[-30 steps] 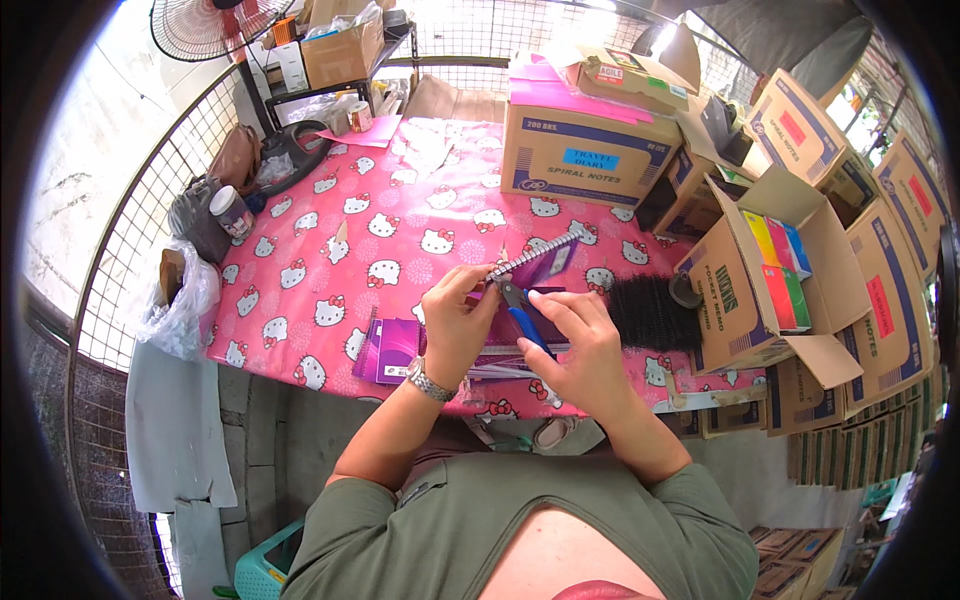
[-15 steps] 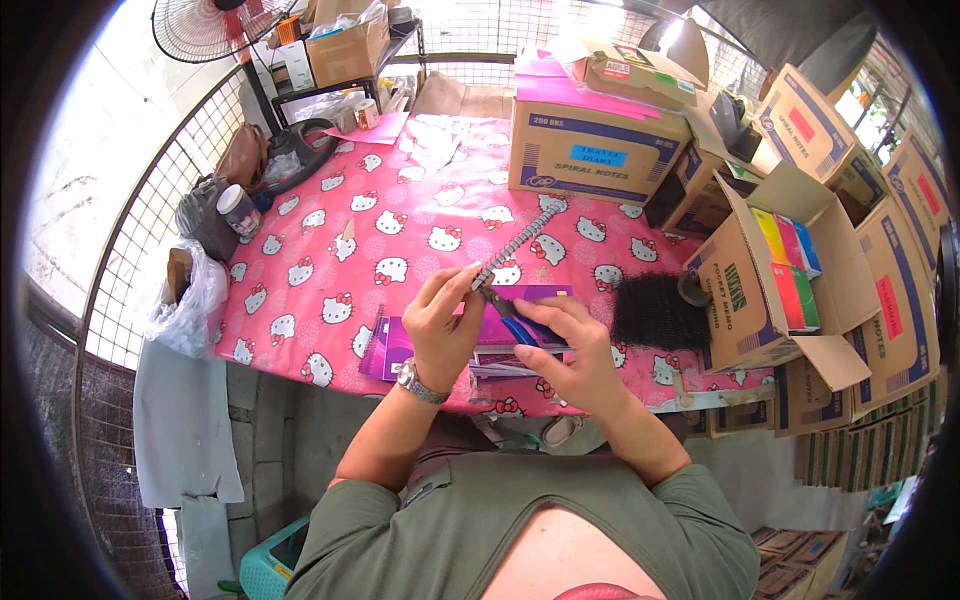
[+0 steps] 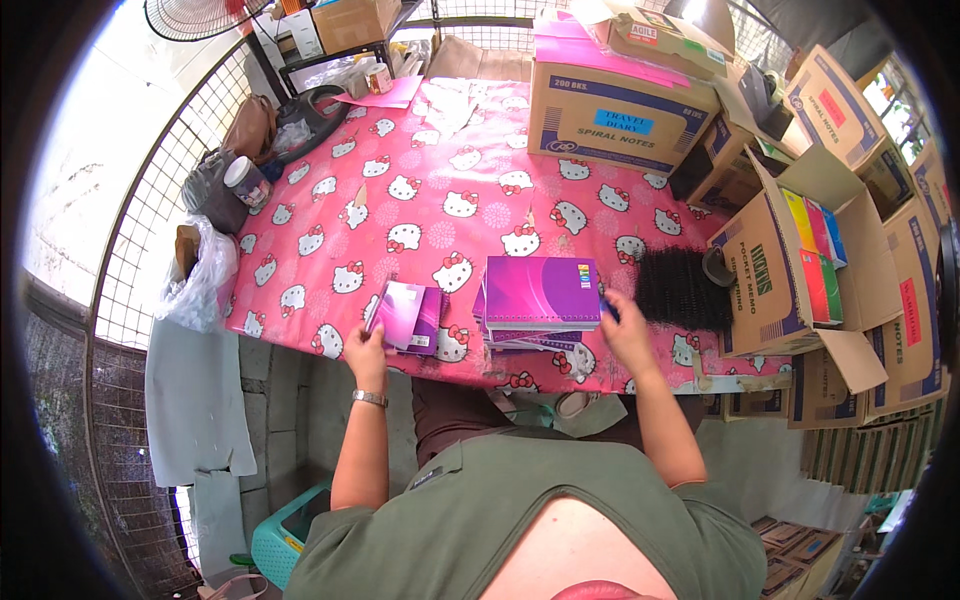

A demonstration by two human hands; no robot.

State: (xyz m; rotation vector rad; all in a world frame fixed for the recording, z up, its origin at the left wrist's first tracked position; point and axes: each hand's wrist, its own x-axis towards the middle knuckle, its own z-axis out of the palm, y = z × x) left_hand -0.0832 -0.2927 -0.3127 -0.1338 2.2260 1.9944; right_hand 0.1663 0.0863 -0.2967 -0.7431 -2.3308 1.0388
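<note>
To my left, a white-lidded jar (image 3: 249, 184) stands near a translucent plastic bag (image 3: 203, 290), a pedestal fan (image 3: 195, 14) beyond. Ahead and rightward of me, pink sheets (image 3: 570, 50) lie on a cardboard carton (image 3: 622, 118); nearer, an open carton (image 3: 765, 290) holds brightly coloured packs (image 3: 818, 283). Low at my left: a teal perforated basket (image 3: 274, 548).

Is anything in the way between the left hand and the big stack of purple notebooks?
A little bit: the left hand holds a pinkish-purple notebook, and a darker purple notebook peeks out to its right. Past those, just the pink tablecloth shows up to the notebook stack.
</note>
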